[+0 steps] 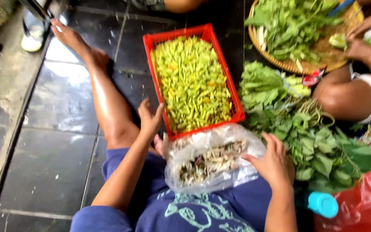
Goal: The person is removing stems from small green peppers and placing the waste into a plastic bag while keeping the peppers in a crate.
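Note:
My left hand (150,118) rests on the near left rim of a red plastic crate (149,45), fingers apart around the edge. The crate is filled with small yellow-green chili peppers (192,81). My right hand (273,163) touches the right side of a clear plastic bag (211,141) lying on my lap; the bag holds brownish stems and scraps (211,161). The bag sits just in front of the crate's near end. My bare left leg (104,94) stretches out along the crate's left side.
Heaps of green leafy vegetables (305,129) lie right of the crate. A round woven tray (323,47) of greens stands at the back right, with another person's hands (359,41) and knee (340,96) there. A red plastic bag (361,202) and a blue cap (323,204) are at the lower right. Dark wet floor tiles (48,150) lie on the left.

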